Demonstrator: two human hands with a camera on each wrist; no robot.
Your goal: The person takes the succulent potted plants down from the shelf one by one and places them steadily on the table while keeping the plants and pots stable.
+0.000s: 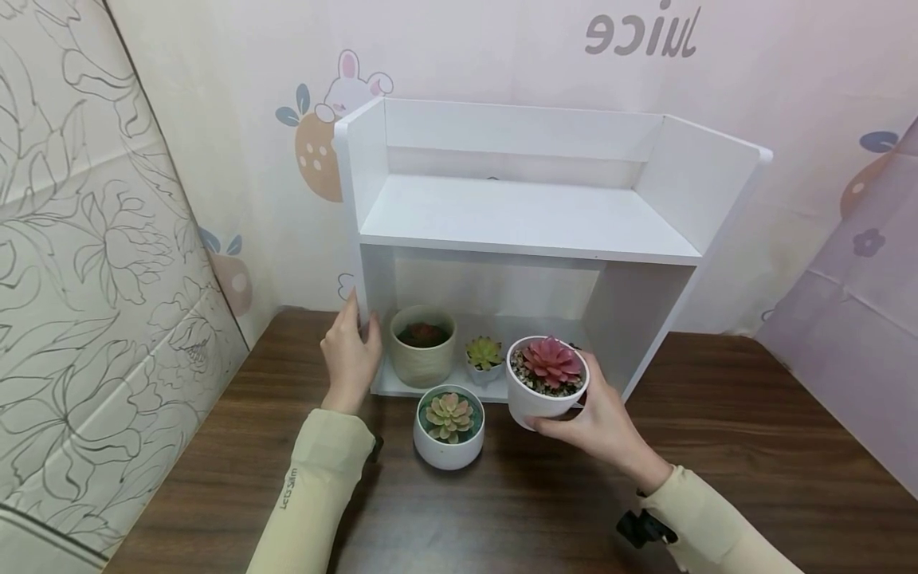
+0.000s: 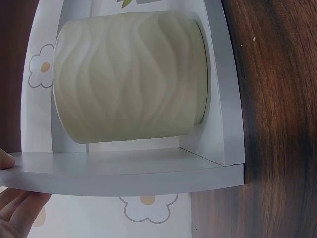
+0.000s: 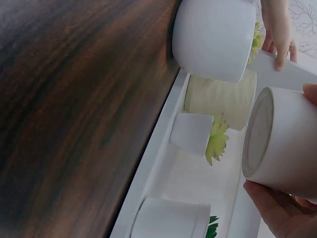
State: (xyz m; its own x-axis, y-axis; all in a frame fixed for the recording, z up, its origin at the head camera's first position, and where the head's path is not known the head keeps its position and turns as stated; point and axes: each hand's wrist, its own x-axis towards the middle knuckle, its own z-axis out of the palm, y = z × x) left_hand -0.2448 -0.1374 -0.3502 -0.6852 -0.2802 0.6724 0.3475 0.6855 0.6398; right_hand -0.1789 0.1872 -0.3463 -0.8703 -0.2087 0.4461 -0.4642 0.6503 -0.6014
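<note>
My right hand [image 1: 574,414] grips a white pot with a red succulent [image 1: 547,379] at the front right of the lower compartment of a white shelf [image 1: 523,215]. In the right wrist view this pot [image 3: 282,139] hangs over the shelf floor, fingers [image 3: 277,208] under it. My left hand [image 1: 358,335] holds the shelf's left side panel [image 2: 124,171], thumb inside and fingers [image 2: 15,208] outside. A beige ribbed pot [image 1: 423,347] stands just inside that panel, with a small white pot holding a yellow-green succulent [image 1: 484,359] beside it.
A round white pot with a green-pink succulent [image 1: 449,426] stands on the dark wooden table [image 1: 753,446] just in front of the shelf. Another white pot [image 3: 171,218] shows deeper in the lower compartment. The upper shelf board [image 1: 523,215] is bare. Papered walls close in behind and on both sides.
</note>
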